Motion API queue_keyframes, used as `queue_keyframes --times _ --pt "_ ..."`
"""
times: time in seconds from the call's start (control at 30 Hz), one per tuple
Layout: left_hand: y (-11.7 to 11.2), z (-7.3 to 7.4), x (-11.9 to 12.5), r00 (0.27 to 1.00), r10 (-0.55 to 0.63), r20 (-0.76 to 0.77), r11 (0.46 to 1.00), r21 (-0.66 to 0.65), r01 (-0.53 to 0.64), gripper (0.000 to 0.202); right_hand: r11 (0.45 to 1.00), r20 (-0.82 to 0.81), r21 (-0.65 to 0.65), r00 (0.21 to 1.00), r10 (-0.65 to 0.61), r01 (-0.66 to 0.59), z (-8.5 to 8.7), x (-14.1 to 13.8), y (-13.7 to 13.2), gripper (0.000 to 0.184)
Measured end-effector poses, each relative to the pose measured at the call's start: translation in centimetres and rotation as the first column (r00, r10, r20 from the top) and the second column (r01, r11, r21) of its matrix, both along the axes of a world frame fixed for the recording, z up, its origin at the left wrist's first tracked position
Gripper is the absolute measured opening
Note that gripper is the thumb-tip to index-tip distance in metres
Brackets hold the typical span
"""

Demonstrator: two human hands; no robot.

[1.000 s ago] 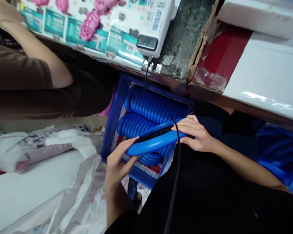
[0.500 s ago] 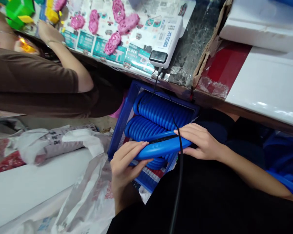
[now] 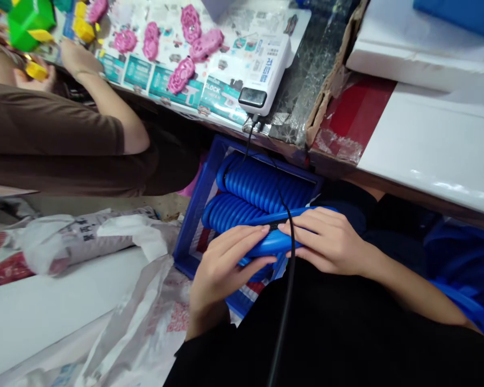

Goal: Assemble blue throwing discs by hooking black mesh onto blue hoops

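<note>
Both hands grip a glossy blue curved piece [image 3: 272, 245] with a dark, textured inner strip; its full shape is hidden by my fingers. My left hand [image 3: 226, 263] pinches its left part, thumb below and fingers on top. On the right part, my right hand [image 3: 326, 239] is closed in the same way, its fingertips close to those of the left. Beneath them stands a blue plastic crate [image 3: 188, 226] with ridged rows of similar blue pieces [image 3: 270, 183]. A black cable [image 3: 287, 306] runs down in front of the held piece, across my right fingers.
A white power bank [image 3: 266, 75] with a plugged-in cable lies on the table's printed sheets, near pink flower-shaped pieces [image 3: 181, 75]. At left, a co-worker's arm [image 3: 108, 107] reaches over the table. White boxes [image 3: 435, 129] stand at right; plastic bags [image 3: 141, 301] lie lower left.
My left hand has slid right along the blue piece, closer to my right hand. The piece has shifted slightly right. The co-worker's hand with a yellow piece has moved a little.
</note>
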State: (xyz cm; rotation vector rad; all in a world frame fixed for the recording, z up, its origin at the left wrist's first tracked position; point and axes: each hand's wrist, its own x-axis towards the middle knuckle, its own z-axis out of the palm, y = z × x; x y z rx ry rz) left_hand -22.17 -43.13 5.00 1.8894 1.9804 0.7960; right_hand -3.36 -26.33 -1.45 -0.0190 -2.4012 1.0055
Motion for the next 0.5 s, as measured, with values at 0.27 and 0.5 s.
queue_keyframes --times 0.27,0.5 --pt "-0.4 0.1 -0.5 0.998 0.058 -0.025 0.998 0.035 -0.057 0.037 0.992 -0.029 -0.128 0.999 0.013 -0.017 -0.7 0.7 0.9 0.033" --pt "0.3 0.3 1.2 0.994 0.103 -0.044 0.989 0.115 -0.098 0.032 0.995 -0.032 -0.097 0.999 -0.011 0.008 1.3 1.3 0.9 0.028"
